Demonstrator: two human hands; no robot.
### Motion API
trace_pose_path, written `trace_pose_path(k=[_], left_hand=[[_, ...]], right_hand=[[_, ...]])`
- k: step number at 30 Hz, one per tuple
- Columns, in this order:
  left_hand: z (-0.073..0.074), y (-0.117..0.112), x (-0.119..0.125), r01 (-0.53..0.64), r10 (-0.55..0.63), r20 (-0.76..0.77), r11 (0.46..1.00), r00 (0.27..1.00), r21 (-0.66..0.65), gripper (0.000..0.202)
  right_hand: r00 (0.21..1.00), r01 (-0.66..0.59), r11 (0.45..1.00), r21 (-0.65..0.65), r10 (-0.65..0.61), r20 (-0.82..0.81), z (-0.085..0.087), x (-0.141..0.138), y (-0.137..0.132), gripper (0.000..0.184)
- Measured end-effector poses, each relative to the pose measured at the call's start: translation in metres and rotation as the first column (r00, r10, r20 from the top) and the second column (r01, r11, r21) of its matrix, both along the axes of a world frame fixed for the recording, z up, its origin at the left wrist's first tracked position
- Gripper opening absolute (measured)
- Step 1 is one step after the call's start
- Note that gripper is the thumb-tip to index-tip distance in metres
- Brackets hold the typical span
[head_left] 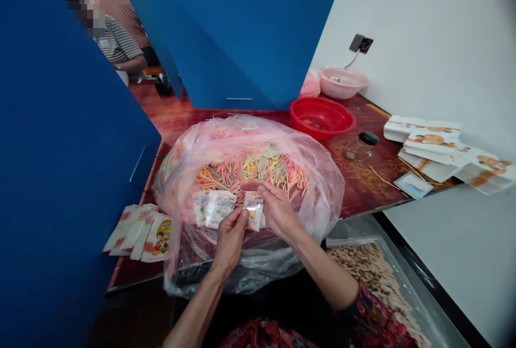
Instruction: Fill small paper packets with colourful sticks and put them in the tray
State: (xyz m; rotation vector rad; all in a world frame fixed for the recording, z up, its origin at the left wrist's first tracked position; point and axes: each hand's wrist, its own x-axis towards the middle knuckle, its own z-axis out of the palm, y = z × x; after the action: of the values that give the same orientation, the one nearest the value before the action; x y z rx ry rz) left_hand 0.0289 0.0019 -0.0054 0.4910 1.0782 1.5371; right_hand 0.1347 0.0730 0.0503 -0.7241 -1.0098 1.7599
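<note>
- Floral sleeve (pixel 379 310), nearest the camera, covers my right upper arm and is cut off at the bottom edge.
- My left fingers (pixel 234 220) pinch a small clear-fronted packet (pixel 253 215) at its lower left side, so it sits right between my two hands.
- My right fingers (pixel 274 193) are bent together at the packet's upper edge; I cannot tell whether they grip it or something behind it.
- More packets (pixel 220 209) lie just left of my left fingers, partly overlapping; their fine print is too small to read.
- Just beyond my fingers, an open plastic bag (pixel 322 162) is loaded with thin coloured sticks (pixel 262 169), pink, yellow and green; its cloudy film blurs those at the sides.
- Below and right of my fingers, under the bench (pixel 355 200), a clear bin (pixel 407 289) holds short pale and brown pieces, partly covered by my arm.
- Beyond my right fingers stands a red basin (pixel 341 122) with a few dark-looking bits I cannot make out.
- Farther off, a pink basin (pixel 346 89) holds small pale items, also unclear.
- Right of my right fingers, a dark-lidded jar (pixel 358 146) lies on its side, its contents hard to see.
</note>
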Motion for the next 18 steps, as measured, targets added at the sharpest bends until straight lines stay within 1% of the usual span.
trace_pose_path(k=[2, 4, 8, 10, 12, 13, 14, 15, 16, 17, 18], left_hand=[[0.005, -0.001, 0.001, -0.034, 0.034, 0.029, 0.999, 0.999, -0.002, 0.035], [0.009, -0.002, 0.002, -0.06, 0.06, 0.046, 0.998, 0.997, 0.003, 0.037], [0.013, -0.005, 0.002, -0.081, 0.079, 0.053, 0.996, 0.995, 0.028, 0.038], [0.014, -0.007, 0.0, -0.095, 0.093, 0.055, 0.995, 0.994, 0.035, 0.037], [0.014, -0.008, -0.002, -0.115, 0.113, 0.065, 0.993, 0.991, 0.023, 0.036], [0.015, -0.008, -0.003, -0.123, 0.122, 0.073, 0.992, 0.99, 0.012, 0.037], [0.016, -0.008, -0.004, -0.129, 0.128, 0.079, 0.992, 0.989, -0.002, 0.038], [0.017, -0.007, -0.004, -0.133, 0.134, 0.086, 0.991, 0.987, -0.015, 0.039], [0.018, -0.005, -0.004, -0.141, 0.143, 0.092, 0.99, 0.985, -0.029, 0.041], [0.018, -0.004, -0.004, -0.149, 0.152, 0.098, 0.988, 0.983, -0.044, 0.042], [0.019, -0.002, -0.004, -0.156, 0.161, 0.102, 0.986, 0.982, -0.057, 0.043]], right_hand=[[0.993, 0.023, 0.995, -0.095, -0.034, -0.114, 0.002, -0.005, -0.001, 0.022], [0.984, 0.065, 0.987, -0.148, -0.088, -0.158, 0.002, -0.009, -0.003, 0.022], [0.976, 0.152, 0.977, -0.149, -0.172, -0.132, -0.002, -0.01, -0.003, 0.025], [0.971, 0.21, 0.969, -0.13, -0.222, -0.09, -0.007, -0.006, 0.002, 0.025], [0.967, 0.249, 0.963, -0.102, -0.253, -0.03, -0.01, 0.001, 0.013, 0.022], [0.964, 0.265, 0.962, -0.069, -0.264, 0.014, -0.011, 0.005, 0.02, 0.021], [0.958, 0.278, 0.961, -0.003, -0.277, 0.077, -0.01, 0.008, 0.027, 0.02], [0.941, 0.284, 0.953, 0.103, -0.297, 0.162, -0.008, 0.011, 0.034, 0.018], [0.903, 0.278, 0.929, 0.244, -0.339, 0.263, -0.005, 0.013, 0.039, 0.018], [0.845, 0.244, 0.885, 0.396, -0.394, 0.361, -0.002, 0.015, 0.043, 0.018], [0.782, 0.172, 0.833, 0.526, -0.44, 0.441, 0.001, 0.015, 0.044, 0.019]])
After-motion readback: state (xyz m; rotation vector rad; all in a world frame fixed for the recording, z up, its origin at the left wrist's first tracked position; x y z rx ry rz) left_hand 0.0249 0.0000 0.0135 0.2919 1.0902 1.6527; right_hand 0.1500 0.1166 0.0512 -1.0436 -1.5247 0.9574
